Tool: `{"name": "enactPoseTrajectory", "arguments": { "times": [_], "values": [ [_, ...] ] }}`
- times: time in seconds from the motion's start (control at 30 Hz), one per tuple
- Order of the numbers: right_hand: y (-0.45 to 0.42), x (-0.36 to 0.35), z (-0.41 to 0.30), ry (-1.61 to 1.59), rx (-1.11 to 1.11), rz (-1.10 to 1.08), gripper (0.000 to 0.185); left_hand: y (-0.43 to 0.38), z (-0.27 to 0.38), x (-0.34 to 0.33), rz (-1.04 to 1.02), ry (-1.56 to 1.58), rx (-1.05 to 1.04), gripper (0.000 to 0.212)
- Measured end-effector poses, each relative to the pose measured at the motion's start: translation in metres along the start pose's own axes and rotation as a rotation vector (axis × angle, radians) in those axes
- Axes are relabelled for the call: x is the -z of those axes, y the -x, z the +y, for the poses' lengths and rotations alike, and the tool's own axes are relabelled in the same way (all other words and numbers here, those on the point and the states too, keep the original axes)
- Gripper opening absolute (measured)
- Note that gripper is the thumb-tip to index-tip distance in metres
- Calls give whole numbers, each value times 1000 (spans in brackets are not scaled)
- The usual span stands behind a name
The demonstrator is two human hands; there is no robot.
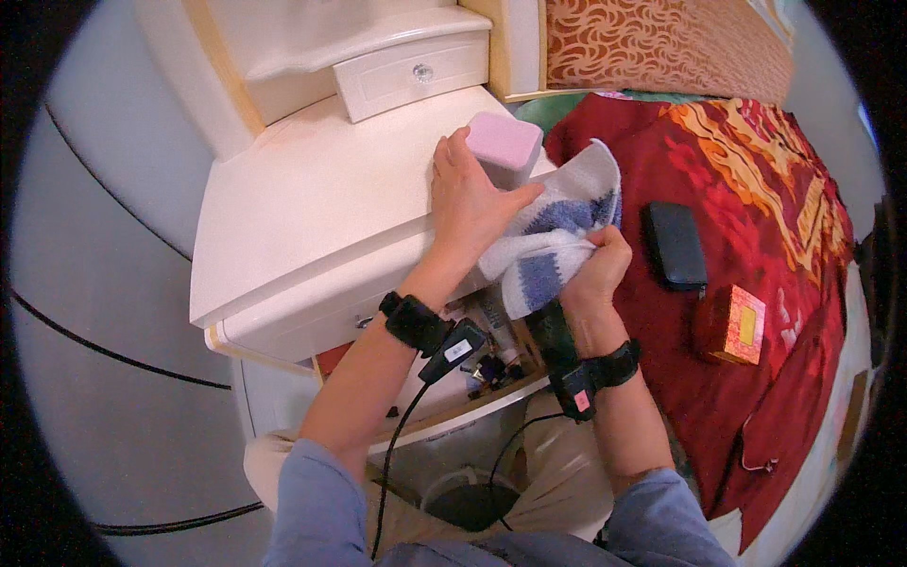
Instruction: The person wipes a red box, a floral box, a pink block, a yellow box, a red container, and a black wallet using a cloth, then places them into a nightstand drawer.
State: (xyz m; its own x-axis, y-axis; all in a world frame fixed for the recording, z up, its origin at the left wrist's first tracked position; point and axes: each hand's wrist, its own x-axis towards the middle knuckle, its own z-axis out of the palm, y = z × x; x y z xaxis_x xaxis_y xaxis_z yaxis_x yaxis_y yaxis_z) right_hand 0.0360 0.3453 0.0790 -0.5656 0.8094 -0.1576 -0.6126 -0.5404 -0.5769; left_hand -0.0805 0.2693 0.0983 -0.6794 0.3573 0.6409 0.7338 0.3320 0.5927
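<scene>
My left hand reaches over the front right edge of a white dressing table, its fingers round the near left side of a pink box with rounded corners. The box is tilted; what lies under it is hidden. My right hand grips a white and blue cloth, bunched between the fingers. The cloth's upper part spreads beside the pink box and behind my left thumb. Below both hands, a lower drawer stands pulled out, with a tube and several small items in it.
The white tabletop carries a small drawer unit at its back. To the right, a dark zip wallet and a small orange and gold box lie on a red patterned cloth. Black cables hang from both wrist devices.
</scene>
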Motion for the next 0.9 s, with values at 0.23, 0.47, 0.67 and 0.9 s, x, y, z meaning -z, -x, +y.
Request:
{"name": "enactPoseTrajectory", "arguments": {
  "times": [0.23,0.47,0.67,0.9],
  "values": [
    [0,-6,7,330,169,-38,19,-13,3,-9,-49,-54,128,86],
    [0,-1,2,333,21,29,29,35,-18,46,-104,324,48,91],
    [40,-2,16,904,-209,-470,44,128,-49,112,-287,495,113,101],
    [84,28,90,1036,-249,-763,37,193,-69,127,-344,950,474,112]
  ]
}}
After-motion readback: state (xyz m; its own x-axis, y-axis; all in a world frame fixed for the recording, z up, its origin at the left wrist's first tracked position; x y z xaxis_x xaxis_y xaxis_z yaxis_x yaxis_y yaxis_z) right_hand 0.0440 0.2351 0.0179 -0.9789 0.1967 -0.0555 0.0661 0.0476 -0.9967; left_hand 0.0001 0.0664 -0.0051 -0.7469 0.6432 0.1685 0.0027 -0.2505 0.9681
